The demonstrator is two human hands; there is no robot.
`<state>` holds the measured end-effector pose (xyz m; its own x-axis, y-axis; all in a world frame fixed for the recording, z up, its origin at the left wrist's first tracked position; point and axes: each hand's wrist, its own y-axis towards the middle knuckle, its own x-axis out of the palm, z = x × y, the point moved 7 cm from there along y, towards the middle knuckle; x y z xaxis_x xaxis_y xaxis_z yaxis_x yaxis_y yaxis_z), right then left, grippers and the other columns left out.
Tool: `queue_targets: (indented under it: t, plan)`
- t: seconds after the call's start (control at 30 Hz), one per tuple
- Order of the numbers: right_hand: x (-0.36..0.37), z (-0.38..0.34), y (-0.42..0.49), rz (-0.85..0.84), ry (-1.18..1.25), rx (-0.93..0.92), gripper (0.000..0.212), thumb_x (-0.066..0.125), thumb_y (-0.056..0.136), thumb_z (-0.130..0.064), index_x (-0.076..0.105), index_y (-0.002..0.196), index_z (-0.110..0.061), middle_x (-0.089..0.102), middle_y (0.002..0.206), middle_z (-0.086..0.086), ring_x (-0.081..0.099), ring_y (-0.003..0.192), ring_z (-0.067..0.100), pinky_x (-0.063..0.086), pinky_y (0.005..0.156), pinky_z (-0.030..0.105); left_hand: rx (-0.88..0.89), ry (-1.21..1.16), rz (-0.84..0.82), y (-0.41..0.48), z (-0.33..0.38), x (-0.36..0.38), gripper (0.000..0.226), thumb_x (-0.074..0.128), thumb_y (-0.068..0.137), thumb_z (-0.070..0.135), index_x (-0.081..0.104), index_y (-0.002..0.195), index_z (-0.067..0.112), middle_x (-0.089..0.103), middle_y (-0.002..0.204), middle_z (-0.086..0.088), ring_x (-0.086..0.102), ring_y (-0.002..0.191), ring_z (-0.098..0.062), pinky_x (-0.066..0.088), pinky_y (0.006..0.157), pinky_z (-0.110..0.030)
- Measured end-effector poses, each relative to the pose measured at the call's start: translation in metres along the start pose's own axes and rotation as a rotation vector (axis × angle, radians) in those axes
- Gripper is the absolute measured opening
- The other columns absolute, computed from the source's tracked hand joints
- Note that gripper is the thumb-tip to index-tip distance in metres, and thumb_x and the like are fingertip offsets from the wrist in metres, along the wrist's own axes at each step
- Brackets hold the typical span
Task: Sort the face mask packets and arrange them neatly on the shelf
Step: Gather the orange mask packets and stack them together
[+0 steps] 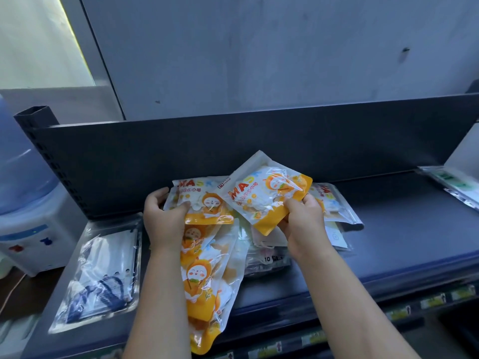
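Note:
My right hand (302,224) grips the lower corner of an orange-and-white mask packet (264,193), holding it tilted above the pile. My left hand (162,216) holds another orange mask packet (204,200) by its left edge, flat on the dark shelf (388,229). More orange packets (207,281) lie overlapped below it, reaching past the shelf's front edge. Under my right hand lies a mixed pile of pale packets (267,257). Another orange packet (334,206) sits behind my right hand.
A clear packet of white and blue masks (101,278) lies flat at the shelf's left end. A green-and-white packet (456,185) rests at the far right. A water dispenser (28,203) stands left of the shelf. Price labels (430,301) line the front rail.

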<state>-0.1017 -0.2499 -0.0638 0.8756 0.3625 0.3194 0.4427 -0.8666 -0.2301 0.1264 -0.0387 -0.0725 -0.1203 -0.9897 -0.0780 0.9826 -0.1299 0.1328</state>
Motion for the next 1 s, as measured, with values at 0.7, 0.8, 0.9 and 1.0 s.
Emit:
queue_targets:
  t: [0.7, 0.8, 0.9, 1.0]
  plan:
    - [-0.070, -0.048, 0.054, 0.107, 0.183, -0.079, 0.025, 0.052, 0.104, -0.003, 0.067, 0.121, -0.014, 0.079, 0.111, 0.012, 0.078, 0.096, 0.029, 0.065, 0.086, 0.049, 0.174, -0.284, -0.007, -0.032, 0.073, 0.063, 0.027, 0.074, 0.095, 0.019, 0.075, 0.121, 0.027, 0.073, 0.123, 0.005, 0.073, 0.111, -0.016, 0.062, 0.094, -0.046]
    - [-0.084, -0.054, 0.062, 0.147, 0.208, -0.093, 0.021, 0.054, 0.103, -0.004, 0.067, 0.115, -0.015, 0.078, 0.100, 0.007, 0.077, 0.086, 0.025, 0.065, 0.077, 0.043, 0.135, -0.330, 0.014, -0.035, 0.081, 0.071, 0.027, 0.075, 0.094, 0.020, 0.077, 0.120, 0.027, 0.074, 0.124, 0.001, 0.073, 0.112, -0.022, 0.060, 0.096, -0.052]
    - [-0.105, -0.055, 0.071, 0.204, 0.228, -0.084, 0.015, 0.056, 0.101, -0.006, 0.065, 0.099, -0.018, 0.074, 0.089, 0.004, 0.072, 0.080, 0.024, 0.062, 0.069, 0.040, 0.118, -0.331, -0.001, -0.043, 0.092, 0.086, 0.025, 0.075, 0.092, 0.027, 0.077, 0.115, 0.035, 0.075, 0.120, -0.002, 0.075, 0.105, -0.030, 0.061, 0.084, -0.064]
    - [-0.126, -0.064, 0.089, 0.212, 0.289, -0.053, 0.019, 0.054, 0.099, -0.003, 0.064, 0.097, -0.019, 0.074, 0.094, 0.004, 0.073, 0.078, 0.020, 0.062, 0.063, 0.032, 0.120, -0.315, 0.004, -0.056, 0.101, 0.106, 0.022, 0.074, 0.093, 0.024, 0.077, 0.112, 0.033, 0.077, 0.111, -0.012, 0.072, 0.082, -0.027, 0.061, 0.071, -0.057]
